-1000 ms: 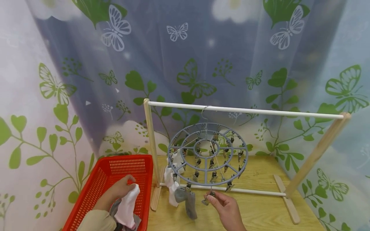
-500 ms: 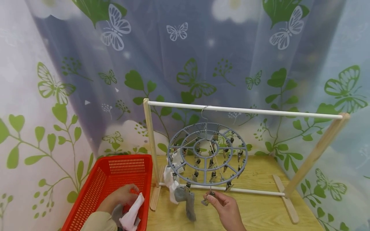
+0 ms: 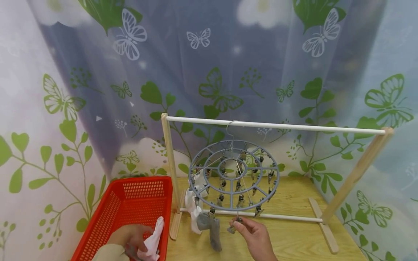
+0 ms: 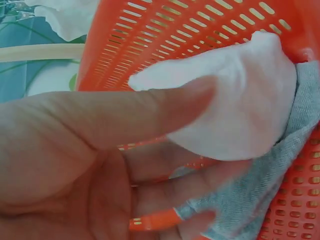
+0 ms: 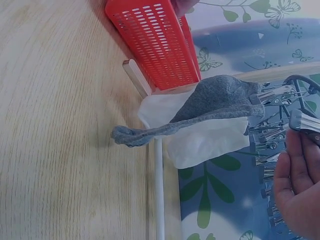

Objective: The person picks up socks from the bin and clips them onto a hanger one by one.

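Observation:
My left hand [image 3: 132, 235] is down in the red basket [image 3: 112, 203]. In the left wrist view its thumb lies across a white sock [image 4: 240, 95], and its loosely spread fingers reach toward a grey sock [image 4: 255, 195] underneath. My right hand [image 3: 254, 235] pinches a metal clip [image 3: 232, 229] at the front edge of the round grey drying hanger [image 3: 232, 195]. In the right wrist view the clip's grey-capped end [image 5: 296, 119] shows above the fingertips. Left of that hand, a grey sock [image 3: 214, 232] hangs from another clip, with white socks [image 3: 195, 210] behind it.
The hanger hooks over the white top bar [image 3: 294, 127] of a wooden-ended rack. Its right post [image 3: 356, 177] leans down to a foot [image 3: 328, 235] on the wood-grain table [image 3: 287, 243]. Several unused clips [image 3: 241, 199] dangle from the rings. Patterned curtain cloth [image 3: 261, 72] surrounds the table.
My left hand has let go of the white sock, which lies against the basket's right side, and has moved lower into the basket. The right hand stays on the clip.

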`<state>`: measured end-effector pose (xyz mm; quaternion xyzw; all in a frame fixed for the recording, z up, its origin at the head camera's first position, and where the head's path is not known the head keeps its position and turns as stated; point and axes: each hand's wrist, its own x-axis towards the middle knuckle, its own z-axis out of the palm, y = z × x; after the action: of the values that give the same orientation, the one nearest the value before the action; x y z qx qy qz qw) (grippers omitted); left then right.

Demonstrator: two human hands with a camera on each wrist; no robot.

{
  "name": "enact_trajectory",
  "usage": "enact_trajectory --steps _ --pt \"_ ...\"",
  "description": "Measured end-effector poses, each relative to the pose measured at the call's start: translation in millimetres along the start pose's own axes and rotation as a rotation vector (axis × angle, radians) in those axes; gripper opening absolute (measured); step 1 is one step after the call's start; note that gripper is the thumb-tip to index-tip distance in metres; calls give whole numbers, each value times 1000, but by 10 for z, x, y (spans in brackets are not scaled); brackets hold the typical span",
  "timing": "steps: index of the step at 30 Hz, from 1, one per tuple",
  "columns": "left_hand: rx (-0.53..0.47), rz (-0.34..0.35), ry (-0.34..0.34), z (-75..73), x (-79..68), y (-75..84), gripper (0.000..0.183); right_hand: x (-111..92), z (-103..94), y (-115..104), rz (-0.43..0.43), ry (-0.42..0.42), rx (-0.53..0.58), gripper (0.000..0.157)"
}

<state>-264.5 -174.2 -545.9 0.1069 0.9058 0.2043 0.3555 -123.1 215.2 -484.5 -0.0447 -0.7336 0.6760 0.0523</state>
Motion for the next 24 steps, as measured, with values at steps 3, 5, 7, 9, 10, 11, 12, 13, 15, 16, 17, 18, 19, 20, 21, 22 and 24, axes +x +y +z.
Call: enact_trajectory --steps 3,5,7,9,10,11,12,13,15,16,17,18,19,20,21,22,24 --pt "-47 54 53 -22 -250 207 43 -6 -6 3 -1 -6 8 40" --pt "-106 66 79 -35 -326 281 40 -12 -12 1 4 -10 15 40" --pt "-171 98 104 -50 -357 319 40 -14 -18 -1 -3 -14 9 40" --pt "-241 145 116 -92 -363 347 40 -17 -24 -5 -3 -12 -6 41" --pt "-258 187 119 -115 -363 354 37 -18 -26 -8 -1 -12 -13 42" --pt "-269 236 117 -143 -368 364 33 -19 -27 -10 -1 -11 -21 42" --pt "-264 297 114 -171 -366 371 27 -19 -28 -12 0 -10 -28 43" --pt "-264 353 107 -204 -368 384 20 -21 -29 -14 6 -8 -33 44" --pt "-284 441 92 -263 -370 415 14 -21 -29 -15 5 -5 -39 45" --pt "-313 476 77 -287 -373 434 17 -21 -28 -16 4 -3 -43 45" --pt "-354 502 60 -309 -379 457 21 -22 -26 -17 5 0 -48 45" --pt "-395 528 45 -327 -387 481 27 -23 -24 -16 4 2 -54 45" --pt "-444 543 28 -340 -401 511 30 -23 -20 -19 6 4 -57 44" --pt "-486 563 11 -350 -414 536 33 -23 -17 -21 7 7 -60 44" --pt "-513 579 1 -358 -425 559 35 -25 -13 -25 10 9 -61 43" --pt "-539 589 -11 -363 -438 581 35 -27 -9 -29 11 11 -62 42" --pt "-558 608 -24 -367 -456 613 33 -32 1 -39 7 13 -59 41"
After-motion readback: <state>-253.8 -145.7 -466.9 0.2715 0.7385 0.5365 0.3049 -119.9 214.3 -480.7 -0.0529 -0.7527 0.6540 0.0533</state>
